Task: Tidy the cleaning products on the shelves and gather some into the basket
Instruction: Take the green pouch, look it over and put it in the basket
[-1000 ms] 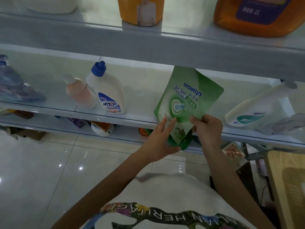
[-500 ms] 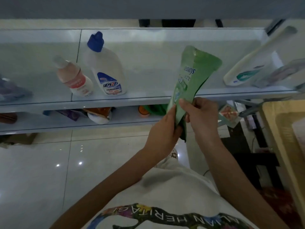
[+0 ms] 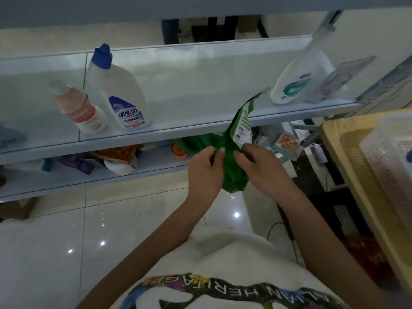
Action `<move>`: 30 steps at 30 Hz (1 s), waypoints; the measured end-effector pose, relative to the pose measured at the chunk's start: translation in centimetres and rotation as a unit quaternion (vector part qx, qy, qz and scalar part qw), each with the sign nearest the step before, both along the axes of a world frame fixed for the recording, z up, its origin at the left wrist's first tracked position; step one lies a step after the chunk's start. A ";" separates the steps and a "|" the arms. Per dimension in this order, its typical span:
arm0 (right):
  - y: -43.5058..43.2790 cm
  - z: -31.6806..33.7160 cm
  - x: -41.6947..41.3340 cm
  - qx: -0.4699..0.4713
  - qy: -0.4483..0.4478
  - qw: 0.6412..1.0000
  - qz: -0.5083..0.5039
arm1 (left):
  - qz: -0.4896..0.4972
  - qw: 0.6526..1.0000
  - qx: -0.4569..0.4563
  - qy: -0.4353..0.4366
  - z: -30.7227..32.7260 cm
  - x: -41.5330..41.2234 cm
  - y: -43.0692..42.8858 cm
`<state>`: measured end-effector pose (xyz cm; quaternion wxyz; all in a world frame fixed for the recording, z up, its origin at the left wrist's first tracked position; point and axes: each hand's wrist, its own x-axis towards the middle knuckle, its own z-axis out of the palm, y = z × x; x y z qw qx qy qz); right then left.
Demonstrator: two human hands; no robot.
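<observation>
Green refill pouch [image 3: 231, 172] is off the shelving, in the air between both hands, just in front of the middle shelf [image 3: 178, 133].

- Left hand [image 3: 205, 175] grips the pouch's lower left side, its fingers [image 3: 220, 151] curled onto the film.
- Right hand [image 3: 262, 167] pinches the right edge just under the printed panel.
- The pouch stands tilted. Its top leans away and to the right above the fingers, and its bottom hangs below them.
- The film looks soft and creased along its length. The two-handed hold likely keeps the body from sagging while it is turned or smoothed.

Around the fingers:
- Well to the left of the left fingers, on the middle shelf, a white bottle with blue cap [image 3: 120, 94] stands upright. A pink bottle [image 3: 82, 108] leans just beside it.
- Above and right of the right fingers, a white leaning bottle [image 3: 296, 83] rests near the shelf's end.
- Behind and below the fingers, the lower shelf [image 3: 153, 173] holds a jumble of packs, too dim to name.
- Right of the right fingers, well apart, a table [image 3: 343, 175] carries a translucent basket [image 3: 392, 152].

Judgement: the pouch could go back on the shelf or into the basket, and I cannot tell which. The basket lies on the right hand's side, so that hand has the shorter carry.
</observation>
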<state>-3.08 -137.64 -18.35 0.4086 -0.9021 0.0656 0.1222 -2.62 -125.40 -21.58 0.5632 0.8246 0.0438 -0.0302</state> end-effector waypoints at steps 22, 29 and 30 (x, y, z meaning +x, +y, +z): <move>-12.6 2.8 -7.2 0.324 -0.195 0.886 -0.269 | -0.302 0.903 -0.270 0.145 4.2 -4.4 -10.3; -10.9 3.5 -5.5 0.271 -0.196 0.925 -0.182 | -0.180 0.951 -0.245 0.054 4.2 -3.8 -10.9; -10.8 3.7 -5.2 0.276 -0.186 0.929 -0.159 | -0.153 0.959 -0.235 0.043 4.1 -3.5 -10.7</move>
